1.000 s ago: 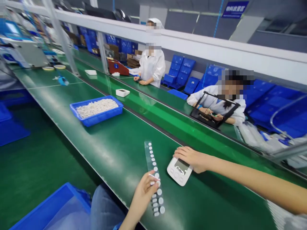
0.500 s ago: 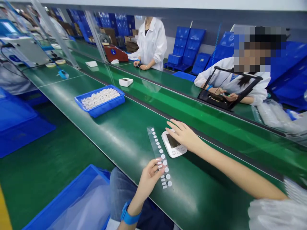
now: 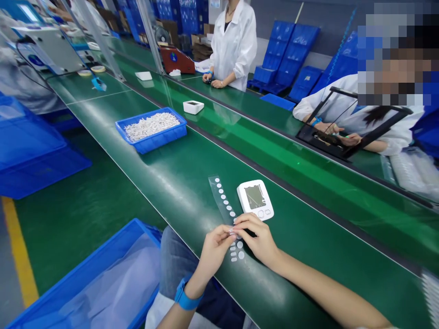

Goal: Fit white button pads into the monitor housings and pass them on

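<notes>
Two hands meet over one clear plastic strip of small white round stickers (image 3: 226, 211) lying on the green conveyor belt (image 3: 178, 183). Left hand (image 3: 214, 249), blue wristband below it, has thumb and forefinger pinched together at the strip's near end, and the right hand (image 3: 258, 237) comes in from the other side with its fingertips (image 3: 236, 222) closed in on the same spot. They look to be nipping a single sticker, though it's too small to say whether one is actually lifted free. My read: this is the peel-off step, one dot being worked loose from the backing.

Just beyond the right fingers, touching distance, sits the white rounded device with a grey display window and buttons (image 3: 255, 199), face up, nobody holding it. If the sticker is meant for that housing, the next move calls for a clean lift without curling the dot, then a short carry forward and a careful press.

Further out past the left fingers, a blue plastic tray heaped with small white parts (image 3: 151, 130). Beyond it a second white device (image 3: 193, 106) rides the belt alone. Across the line, a person in a white coat (image 3: 235, 43) stands with hands on the far bench, and off to the right another seated worker's hands (image 3: 338, 135) are busy inside a black frame fixture (image 3: 350, 132).
</notes>
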`<action>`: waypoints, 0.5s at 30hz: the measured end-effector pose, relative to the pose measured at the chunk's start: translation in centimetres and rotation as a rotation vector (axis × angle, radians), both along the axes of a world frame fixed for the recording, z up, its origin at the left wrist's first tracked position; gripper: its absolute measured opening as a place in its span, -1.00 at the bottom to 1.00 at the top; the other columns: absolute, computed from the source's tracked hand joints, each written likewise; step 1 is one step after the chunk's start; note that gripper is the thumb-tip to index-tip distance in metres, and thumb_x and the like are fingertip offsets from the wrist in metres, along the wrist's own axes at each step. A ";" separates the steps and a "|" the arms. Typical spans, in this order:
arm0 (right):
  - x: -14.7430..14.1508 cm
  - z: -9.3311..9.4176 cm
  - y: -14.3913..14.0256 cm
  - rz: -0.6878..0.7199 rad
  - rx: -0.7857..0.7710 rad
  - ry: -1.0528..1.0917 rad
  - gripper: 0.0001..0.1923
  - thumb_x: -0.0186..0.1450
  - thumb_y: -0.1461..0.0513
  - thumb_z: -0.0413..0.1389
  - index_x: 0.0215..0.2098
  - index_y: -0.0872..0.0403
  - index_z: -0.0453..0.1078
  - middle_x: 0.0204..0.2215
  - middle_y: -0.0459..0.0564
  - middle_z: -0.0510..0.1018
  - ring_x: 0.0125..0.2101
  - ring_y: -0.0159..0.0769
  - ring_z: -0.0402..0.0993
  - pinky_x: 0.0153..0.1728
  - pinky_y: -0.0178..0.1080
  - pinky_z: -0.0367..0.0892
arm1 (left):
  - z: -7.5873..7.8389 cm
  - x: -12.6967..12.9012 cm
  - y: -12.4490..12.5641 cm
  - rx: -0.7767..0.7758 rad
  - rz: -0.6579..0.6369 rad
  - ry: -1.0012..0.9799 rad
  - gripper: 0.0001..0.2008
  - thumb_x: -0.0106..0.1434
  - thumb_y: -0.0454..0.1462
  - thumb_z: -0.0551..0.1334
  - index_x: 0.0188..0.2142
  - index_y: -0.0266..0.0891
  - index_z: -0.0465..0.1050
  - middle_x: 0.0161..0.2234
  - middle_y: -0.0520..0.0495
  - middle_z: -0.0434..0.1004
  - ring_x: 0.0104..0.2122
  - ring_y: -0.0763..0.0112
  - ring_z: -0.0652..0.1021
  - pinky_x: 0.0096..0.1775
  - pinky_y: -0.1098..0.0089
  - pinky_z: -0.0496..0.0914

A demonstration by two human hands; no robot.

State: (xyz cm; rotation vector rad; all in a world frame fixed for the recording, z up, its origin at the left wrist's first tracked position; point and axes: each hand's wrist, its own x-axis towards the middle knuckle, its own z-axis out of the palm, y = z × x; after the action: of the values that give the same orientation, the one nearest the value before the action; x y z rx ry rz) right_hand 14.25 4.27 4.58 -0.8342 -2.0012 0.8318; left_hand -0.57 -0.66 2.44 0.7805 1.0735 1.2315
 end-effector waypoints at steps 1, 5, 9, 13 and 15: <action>0.0 0.0 0.0 -0.006 -0.003 0.004 -0.90 0.33 0.32 0.12 -0.28 0.03 0.48 -0.27 0.00 0.50 -0.21 -0.28 0.45 -0.18 -0.18 0.40 | 0.0 0.0 0.0 0.002 0.001 -0.002 -0.81 0.07 -0.21 0.39 -0.40 -0.29 0.49 -0.38 -0.05 0.61 -0.30 0.34 0.59 -0.14 0.34 0.45; -0.2 -0.6 -0.2 -0.032 -0.046 -0.001 -0.91 0.34 0.32 0.11 -0.30 0.05 0.45 -0.25 0.00 0.47 -0.21 -0.30 0.44 -0.18 -0.20 0.39 | -0.1 0.1 0.0 0.021 0.015 0.001 -0.85 0.09 -0.24 0.36 -0.40 -0.29 0.49 -0.35 -0.06 0.62 -0.29 0.35 0.59 -0.16 0.38 0.45; -0.3 -0.1 -0.7 -0.015 -0.032 -0.034 -0.89 0.36 0.32 0.06 -0.30 0.05 0.41 -0.24 0.01 0.45 -0.19 -0.28 0.42 -0.16 -0.18 0.38 | -0.1 0.1 -0.1 0.034 0.027 0.042 -0.88 0.09 -0.26 0.34 -0.39 -0.29 0.51 -0.32 -0.10 0.64 -0.25 0.28 0.60 -0.14 0.35 0.46; 1.0 2.9 -0.3 0.115 0.028 -0.158 -0.88 0.38 0.30 0.04 -0.29 0.03 0.40 -0.23 0.01 0.45 -0.13 -0.24 0.37 -0.09 -0.13 0.34 | -0.2 0.2 -0.3 -0.001 0.071 0.050 -0.82 0.10 -0.24 0.33 -0.31 -0.29 0.52 -0.30 -0.13 0.65 -0.25 0.25 0.62 -0.15 0.32 0.48; 2.4 4.4 0.8 0.060 -0.038 -0.235 -0.88 0.36 0.27 0.07 -0.34 0.04 0.41 -0.23 0.01 0.43 -0.16 -0.24 0.38 -0.11 -0.14 0.34 | -0.3 0.2 -0.3 -0.028 0.071 0.043 -0.78 0.11 -0.21 0.34 -0.28 -0.30 0.51 -0.30 -0.14 0.66 -0.26 0.25 0.63 -0.18 0.34 0.48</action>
State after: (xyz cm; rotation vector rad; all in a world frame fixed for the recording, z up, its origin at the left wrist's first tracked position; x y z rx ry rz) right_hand 16.68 5.09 8.98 -0.9342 -2.2313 0.8402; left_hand -0.38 -1.00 2.14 0.7564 1.1598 1.2613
